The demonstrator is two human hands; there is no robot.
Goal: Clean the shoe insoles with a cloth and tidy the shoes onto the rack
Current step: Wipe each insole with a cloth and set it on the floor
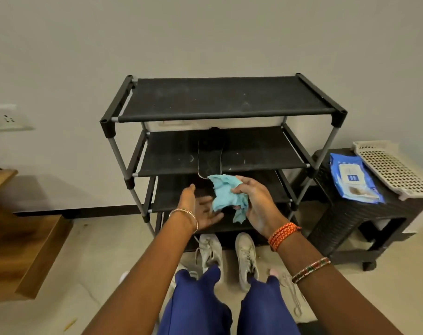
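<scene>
A: What do the hands have?

B: The right hand (255,201) grips a crumpled light-blue cloth (226,195) in front of the black shoe rack (220,100). The left hand (199,209) is beside it, palm up, fingers spread and relaxed, holding nothing; whether it touches the cloth I cannot tell.

A: And the insole?

B: A dark insole (209,154) lies on the rack's second shelf, its near end over the front edge, just behind the cloth.

A: The shoes?

B: Two pale lace-up sneakers on the floor before the rack, the left sneaker (209,252) and right sneaker (246,257), partly hidden by the person's blue-trousered knees (198,301).

A: Anything else nearby?

B: Right of the rack stands a dark woven-look stool (365,213) carrying a blue wet-wipes pack (353,177) and a perforated white tray (394,165). At left are a wooden step (24,250) and a wall socket (7,118).
</scene>
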